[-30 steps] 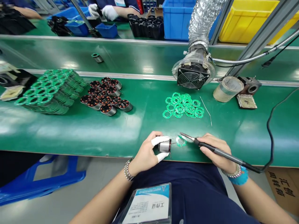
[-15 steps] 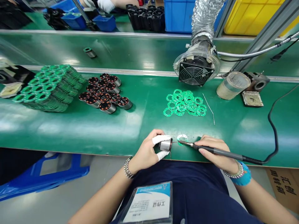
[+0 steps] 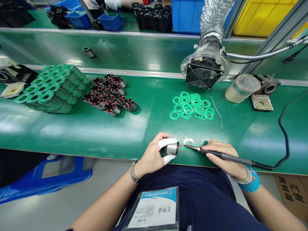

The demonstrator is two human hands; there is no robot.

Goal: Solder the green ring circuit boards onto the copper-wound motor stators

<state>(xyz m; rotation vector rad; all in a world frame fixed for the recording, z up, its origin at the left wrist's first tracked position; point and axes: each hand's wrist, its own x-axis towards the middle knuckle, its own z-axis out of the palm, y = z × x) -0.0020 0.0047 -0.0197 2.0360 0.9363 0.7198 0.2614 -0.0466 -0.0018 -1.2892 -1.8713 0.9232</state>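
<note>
My left hand (image 3: 155, 150), with white finger cots on thumb and finger, grips a motor stator (image 3: 172, 149) lying on its side, a thin wire sticking out to the right. My right hand (image 3: 223, 157) is closed round a soldering iron (image 3: 226, 156). Its tip rests at a ring-shaped circuit board (image 3: 189, 141) on the mat, beside the wire end; whether tip and wire touch I cannot tell. Beyond the hands lies a loose pile of green ring boards (image 3: 192, 106). A cluster of stators (image 3: 109, 93) stands to the left.
Stacked green boards (image 3: 48, 86) fill the far left. A fume extractor fan (image 3: 203, 75) hangs above the pile. Behind the right hand are a round tub (image 3: 242, 88), a soldering iron stand (image 3: 268, 85) and a thin metal rod (image 3: 216, 112). Another person's gloved hand (image 3: 113, 4) shows at the top.
The whole view has shifted slightly. My hands, the stator and the soldering iron keep nearly the same places relative to each other.
</note>
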